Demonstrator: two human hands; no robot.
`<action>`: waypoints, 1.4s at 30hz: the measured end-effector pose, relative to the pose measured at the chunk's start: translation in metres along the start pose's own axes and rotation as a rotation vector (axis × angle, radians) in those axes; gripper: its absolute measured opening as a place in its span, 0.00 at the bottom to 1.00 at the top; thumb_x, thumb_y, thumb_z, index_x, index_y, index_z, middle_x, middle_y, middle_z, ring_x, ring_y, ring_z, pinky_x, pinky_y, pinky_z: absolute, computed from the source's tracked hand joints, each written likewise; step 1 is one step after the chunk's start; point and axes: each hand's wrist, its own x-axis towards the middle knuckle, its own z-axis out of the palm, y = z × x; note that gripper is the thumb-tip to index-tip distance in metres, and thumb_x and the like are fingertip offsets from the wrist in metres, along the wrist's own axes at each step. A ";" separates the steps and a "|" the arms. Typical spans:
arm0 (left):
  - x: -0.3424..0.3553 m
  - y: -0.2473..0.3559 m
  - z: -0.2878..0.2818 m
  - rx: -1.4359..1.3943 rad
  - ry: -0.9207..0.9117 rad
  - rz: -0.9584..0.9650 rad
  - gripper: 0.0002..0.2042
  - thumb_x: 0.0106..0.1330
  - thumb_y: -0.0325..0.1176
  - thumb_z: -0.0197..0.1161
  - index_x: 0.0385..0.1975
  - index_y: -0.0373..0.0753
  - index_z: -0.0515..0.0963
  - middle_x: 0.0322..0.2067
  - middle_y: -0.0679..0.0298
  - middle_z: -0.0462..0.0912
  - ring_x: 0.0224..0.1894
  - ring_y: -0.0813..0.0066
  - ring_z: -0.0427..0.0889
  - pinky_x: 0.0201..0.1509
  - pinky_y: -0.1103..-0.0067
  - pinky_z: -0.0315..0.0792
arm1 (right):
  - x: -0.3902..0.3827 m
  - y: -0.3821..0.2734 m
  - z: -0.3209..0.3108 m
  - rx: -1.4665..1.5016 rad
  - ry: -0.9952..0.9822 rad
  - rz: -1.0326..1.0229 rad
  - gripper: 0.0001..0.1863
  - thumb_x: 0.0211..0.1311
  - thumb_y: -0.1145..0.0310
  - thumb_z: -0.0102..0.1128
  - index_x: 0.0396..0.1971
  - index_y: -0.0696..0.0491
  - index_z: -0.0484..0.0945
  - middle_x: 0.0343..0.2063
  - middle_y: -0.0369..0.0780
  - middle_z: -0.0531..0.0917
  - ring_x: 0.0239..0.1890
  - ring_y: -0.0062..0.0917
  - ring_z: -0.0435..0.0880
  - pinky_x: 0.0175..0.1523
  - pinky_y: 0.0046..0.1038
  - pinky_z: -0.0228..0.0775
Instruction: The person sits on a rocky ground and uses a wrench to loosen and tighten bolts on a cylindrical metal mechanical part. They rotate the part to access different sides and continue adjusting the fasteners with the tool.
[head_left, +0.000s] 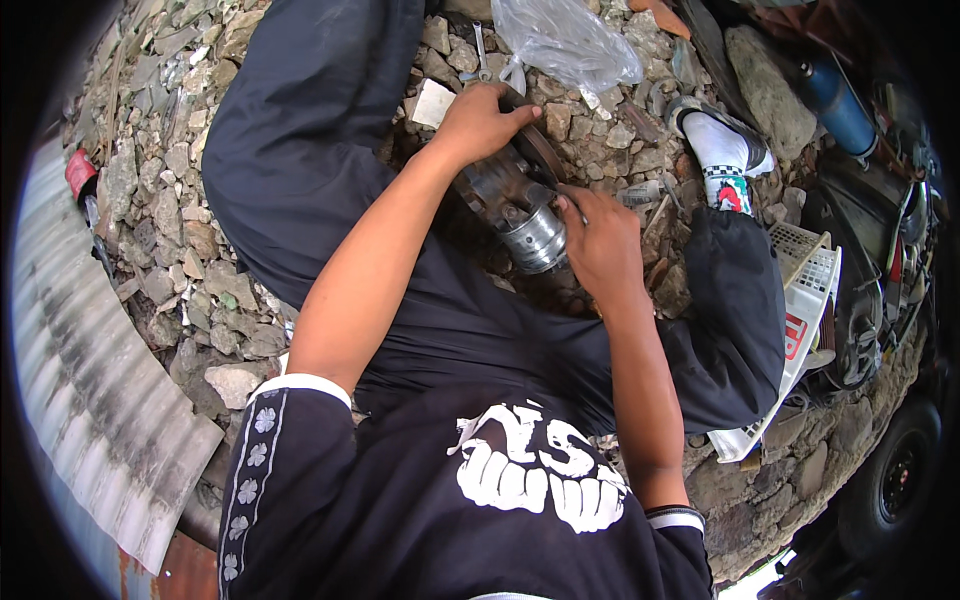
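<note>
A greasy dark metal assembly (490, 190) with a shiny silver cylinder (533, 240) at its near end lies between my legs on the stones. My left hand (480, 125) grips the top of a dark, curved metal piece (542, 148) at the far end, thumb over its edge. My right hand (600, 240) is curled at the right side of the assembly, beside the silver cylinder, thumb raised along it; what its fingertips hold is hidden. A wrench (481, 50) lies on the stones beyond, near a white square piece (433, 103).
Rubble (170, 220) surrounds my legs. A clear plastic bag (565, 40) lies ahead. At right are a blue cylinder (838, 105), a white plastic crate (795, 325), dark vehicle parts (860, 270) and a tyre (890, 480). Corrugated sheet (100, 360) and a red object (82, 172) lie at left.
</note>
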 end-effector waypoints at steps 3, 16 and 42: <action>0.002 -0.002 0.000 0.063 -0.014 -0.002 0.29 0.64 0.55 0.70 0.45 0.27 0.84 0.41 0.43 0.88 0.48 0.48 0.87 0.56 0.64 0.77 | -0.024 0.017 0.007 0.074 0.056 0.036 0.11 0.67 0.75 0.61 0.47 0.58 0.85 0.32 0.51 0.85 0.35 0.48 0.85 0.42 0.42 0.77; 0.002 -0.002 0.001 0.037 0.003 0.023 0.31 0.63 0.55 0.69 0.43 0.24 0.84 0.44 0.37 0.85 0.52 0.41 0.83 0.59 0.60 0.75 | -0.041 0.020 0.017 0.001 0.013 0.210 0.16 0.68 0.75 0.61 0.54 0.53 0.86 0.35 0.53 0.86 0.37 0.48 0.87 0.43 0.41 0.77; 0.002 -0.004 0.002 0.113 -0.016 0.005 0.27 0.67 0.54 0.68 0.47 0.31 0.84 0.41 0.47 0.89 0.46 0.53 0.88 0.54 0.66 0.77 | -0.001 -0.004 -0.012 -0.142 -0.116 0.094 0.20 0.63 0.81 0.51 0.52 0.57 0.84 0.37 0.52 0.86 0.40 0.53 0.86 0.46 0.47 0.79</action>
